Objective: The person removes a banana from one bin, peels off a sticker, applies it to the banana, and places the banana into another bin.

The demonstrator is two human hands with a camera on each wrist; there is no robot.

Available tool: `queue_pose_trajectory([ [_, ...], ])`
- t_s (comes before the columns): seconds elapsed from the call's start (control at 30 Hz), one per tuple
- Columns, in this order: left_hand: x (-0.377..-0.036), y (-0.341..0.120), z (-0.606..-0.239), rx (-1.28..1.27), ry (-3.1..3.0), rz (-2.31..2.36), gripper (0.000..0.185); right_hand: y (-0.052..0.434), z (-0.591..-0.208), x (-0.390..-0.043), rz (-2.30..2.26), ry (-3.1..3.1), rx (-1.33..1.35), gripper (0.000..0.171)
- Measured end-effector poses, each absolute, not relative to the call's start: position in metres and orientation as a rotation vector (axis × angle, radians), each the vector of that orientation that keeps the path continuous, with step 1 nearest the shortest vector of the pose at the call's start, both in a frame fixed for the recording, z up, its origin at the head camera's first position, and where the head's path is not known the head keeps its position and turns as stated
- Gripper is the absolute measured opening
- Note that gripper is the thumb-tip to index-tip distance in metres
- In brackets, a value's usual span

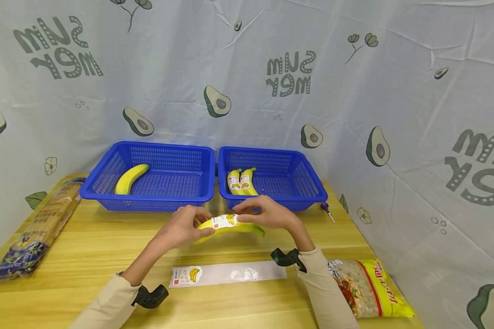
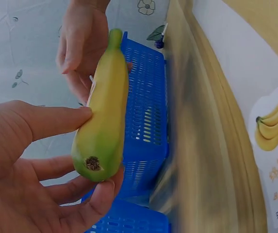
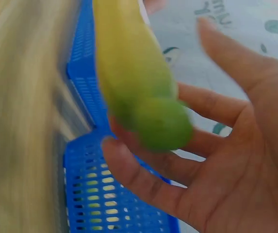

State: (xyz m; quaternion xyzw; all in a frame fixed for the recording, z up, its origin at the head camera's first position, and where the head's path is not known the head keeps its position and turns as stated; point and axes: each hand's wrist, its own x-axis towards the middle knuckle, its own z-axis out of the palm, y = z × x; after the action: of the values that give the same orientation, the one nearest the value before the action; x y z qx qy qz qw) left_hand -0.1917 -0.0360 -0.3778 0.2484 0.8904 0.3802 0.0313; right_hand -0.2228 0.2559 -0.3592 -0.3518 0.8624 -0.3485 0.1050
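Banana (image 1: 230,225) front and centre, held just above the wooden bench (image 1: 86,256) between both hands, close in front of the two blue baskets. It's a smooth, curved fruit, yellow along the body and shading green at both ends, with a white printed label (image 1: 224,220) wrapped around its middle. The left hand (image 1: 185,230) grips one end: the left wrist view shows the thumb lying along the side of the skin and the fingers curled underneath, right by the dark blossom tip. The right hand (image 1: 267,214) takes the other half, fingers arched over the top at the label's edge; the right wrist view is blurred, but the green end rests against the curled fingers with the palm turned up. Both wrists come in low from beige sleeves, each carrying a black clip mount. Below the hands a long clear plastic strip (image 1: 230,274) lies flat on the bench, glossy, with a banana sticker at its left end. Behind, the left basket (image 1: 119,153), rigid blue mesh plastic, holds one bare banana (image 1: 130,178); the right basket (image 1: 308,178), same make, holds two labelled bananas (image 1: 240,181) side by side. A crinkly packet of noodles (image 1: 366,285) sits at the right edge, another long packet (image 1: 37,228) at the left.
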Motion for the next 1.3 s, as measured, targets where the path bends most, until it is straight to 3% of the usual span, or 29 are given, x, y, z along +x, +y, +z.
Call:
queue_pose_trajectory([
  [0.23,-0.189,-0.038,-0.371,0.654,2.750,1.287,0.032,0.262,-0.352,-0.218,-1.284,2.529,-0.804,0.054],
  [0.63,-0.186,-0.020,-0.371,0.477,2.817,1.474,0.044,0.239,-0.365,-0.222,-2.026,2.213,-0.419,0.054],
  [0.9,-0.187,0.003,-0.374,0.440,2.891,1.553,0.060,0.217,-0.371,-0.220,-2.332,1.972,-0.187,0.084],
  [1.13,-0.184,0.026,-0.379,0.443,2.907,1.691,0.064,0.208,-0.373,-0.220,-2.310,2.079,-0.108,0.050],
  [1.3,-0.184,0.037,-0.381,0.472,2.837,1.806,0.065,0.214,-0.367,-0.221,-2.255,2.165,-0.047,0.053],
])
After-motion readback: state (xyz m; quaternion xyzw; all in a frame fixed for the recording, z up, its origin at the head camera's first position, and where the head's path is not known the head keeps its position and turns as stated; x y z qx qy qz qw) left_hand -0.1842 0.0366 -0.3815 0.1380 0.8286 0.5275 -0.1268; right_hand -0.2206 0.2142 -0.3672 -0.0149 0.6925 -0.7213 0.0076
